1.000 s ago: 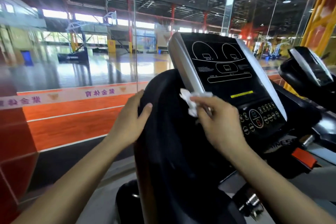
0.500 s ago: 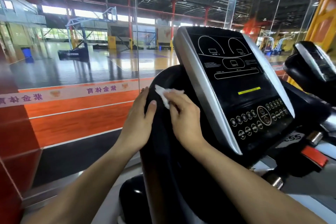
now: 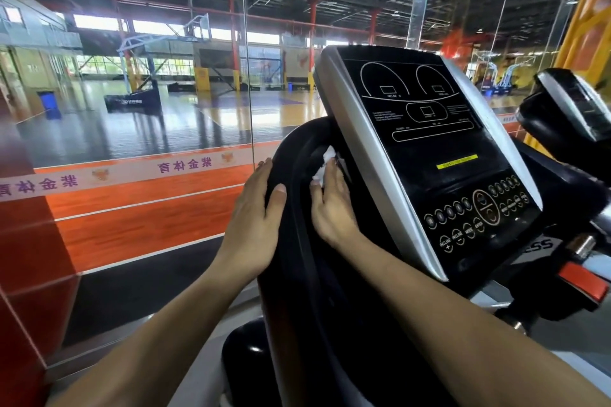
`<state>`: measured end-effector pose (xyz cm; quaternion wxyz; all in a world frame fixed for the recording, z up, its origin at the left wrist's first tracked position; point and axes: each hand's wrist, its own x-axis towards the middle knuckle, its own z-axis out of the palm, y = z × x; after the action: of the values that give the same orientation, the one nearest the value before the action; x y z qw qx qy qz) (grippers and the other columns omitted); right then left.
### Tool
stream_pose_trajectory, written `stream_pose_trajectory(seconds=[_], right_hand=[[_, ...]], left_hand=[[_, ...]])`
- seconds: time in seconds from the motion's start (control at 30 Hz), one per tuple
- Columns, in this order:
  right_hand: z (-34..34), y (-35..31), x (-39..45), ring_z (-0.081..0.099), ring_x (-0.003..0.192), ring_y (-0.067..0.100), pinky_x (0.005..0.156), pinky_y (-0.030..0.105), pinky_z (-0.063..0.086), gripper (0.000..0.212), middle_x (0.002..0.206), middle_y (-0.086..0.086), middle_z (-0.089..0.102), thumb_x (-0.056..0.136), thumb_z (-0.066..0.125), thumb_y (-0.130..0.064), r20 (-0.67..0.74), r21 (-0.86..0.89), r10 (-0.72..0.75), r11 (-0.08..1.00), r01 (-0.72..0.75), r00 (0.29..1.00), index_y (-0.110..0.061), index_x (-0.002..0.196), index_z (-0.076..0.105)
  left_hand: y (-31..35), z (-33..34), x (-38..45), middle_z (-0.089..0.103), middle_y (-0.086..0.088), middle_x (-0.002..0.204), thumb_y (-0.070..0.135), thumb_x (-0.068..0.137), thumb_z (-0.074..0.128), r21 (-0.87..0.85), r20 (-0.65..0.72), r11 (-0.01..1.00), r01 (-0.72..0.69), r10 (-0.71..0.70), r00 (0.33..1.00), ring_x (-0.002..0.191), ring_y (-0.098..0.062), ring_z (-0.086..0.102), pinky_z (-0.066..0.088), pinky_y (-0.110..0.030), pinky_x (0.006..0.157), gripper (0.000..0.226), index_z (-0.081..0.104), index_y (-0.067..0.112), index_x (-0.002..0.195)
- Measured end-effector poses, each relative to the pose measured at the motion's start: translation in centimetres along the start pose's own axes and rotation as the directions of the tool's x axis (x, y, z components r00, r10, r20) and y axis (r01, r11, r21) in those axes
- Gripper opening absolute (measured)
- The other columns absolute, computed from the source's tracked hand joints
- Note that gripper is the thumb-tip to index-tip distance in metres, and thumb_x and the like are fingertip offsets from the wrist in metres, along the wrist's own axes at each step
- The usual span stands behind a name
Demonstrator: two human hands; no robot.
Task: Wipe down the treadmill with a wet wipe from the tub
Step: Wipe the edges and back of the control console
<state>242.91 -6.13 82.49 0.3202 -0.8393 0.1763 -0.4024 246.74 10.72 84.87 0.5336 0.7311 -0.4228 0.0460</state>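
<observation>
The treadmill's black control console (image 3: 429, 149) with a silver rim tilts up at centre right. Behind and left of it curves the black housing (image 3: 297, 291). My right hand (image 3: 332, 208) lies flat on that housing, its fingers reaching into the gap beside the silver rim. They press a crumpled white wet wipe (image 3: 325, 160) against the black surface. My left hand (image 3: 254, 218) rests on the housing's left edge with straight fingers on the outer side and the thumb on the front. The tub is not in view.
A glass wall (image 3: 148, 116) with a white banner stands close on the left, and a sports hall lies beyond it. A second treadmill's console (image 3: 568, 102) sits at the right. A red safety clip (image 3: 582, 281) hangs below the console's lower right.
My right hand carried the wipe from the console's left rim leftward onto the black housing, then up into the gap behind the rim. My left hand stayed on the housing's edge.
</observation>
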Motion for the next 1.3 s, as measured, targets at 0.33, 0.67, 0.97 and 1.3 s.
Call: stream_pose_trajectory(seconds=[0.33, 0.67, 0.97, 1.3], right_hand=[[-0.9, 1.0, 0.6, 0.004, 0.154, 0.031, 0.126, 0.039, 0.011, 0.082, 0.167, 0.018, -0.005, 0.099, 0.045, -0.017, 0.137, -0.325, 0.037, 0.946, 0.01, 0.99, -0.001, 0.158, -0.009], [-3.9, 4.0, -5.6, -0.011, 0.154, 0.033, 0.126, 0.037, 0.0, 0.086, 0.166, 0.02, -0.013, 0.096, 0.047, -0.011, 0.421, -0.463, -0.054, 0.846, 0.265, 0.906, -0.001, 0.156, -0.014], [-4.6, 5.0, -7.8, -0.014, 0.155, 0.026, 0.126, 0.035, -0.001, 0.098, 0.167, 0.013, -0.013, 0.092, 0.056, -0.007, 0.575, -0.32, -0.17, 0.854, 0.411, 0.8, -0.012, 0.158, -0.017], [-4.0, 2.8, -7.6, 0.02, 0.152, 0.022, 0.121, 0.022, 0.018, 0.067, 0.164, 0.007, 0.024, 0.1, 0.051, -0.011, 0.506, -0.323, -0.26, 0.827, 0.46, 0.823, -0.014, 0.16, 0.02]], left_hand=[[-0.2, -0.2, 0.3, 0.021, 0.015, 0.167, 0.038, 0.11, 0.035, 0.017, 0.012, 1.0, -0.022, 0.022, 1.0, 0.151, 0.003, 0.014, 0.013, -0.029, 0.127, 0.055, 0.021, 0.028, 0.162], [-0.4, 0.1, 0.3, 0.022, 0.016, 0.166, 0.038, 0.11, 0.033, -0.007, -0.001, 1.0, -0.028, 0.028, 1.0, 0.151, 0.002, 0.016, 0.014, -0.032, 0.127, 0.053, 0.022, 0.03, 0.161], [-0.6, 0.1, 0.4, 0.026, 0.014, 0.165, 0.038, 0.11, 0.033, -0.002, -0.003, 0.998, -0.055, 0.055, 0.998, 0.151, 0.0, 0.019, 0.017, -0.037, 0.127, 0.052, 0.024, 0.03, 0.161], [-0.5, 0.0, 0.5, 0.024, 0.012, 0.166, 0.04, 0.11, 0.032, 0.028, 0.001, 0.999, -0.036, 0.036, 0.999, 0.151, -0.001, 0.018, 0.015, -0.033, 0.127, 0.054, 0.023, 0.026, 0.161]])
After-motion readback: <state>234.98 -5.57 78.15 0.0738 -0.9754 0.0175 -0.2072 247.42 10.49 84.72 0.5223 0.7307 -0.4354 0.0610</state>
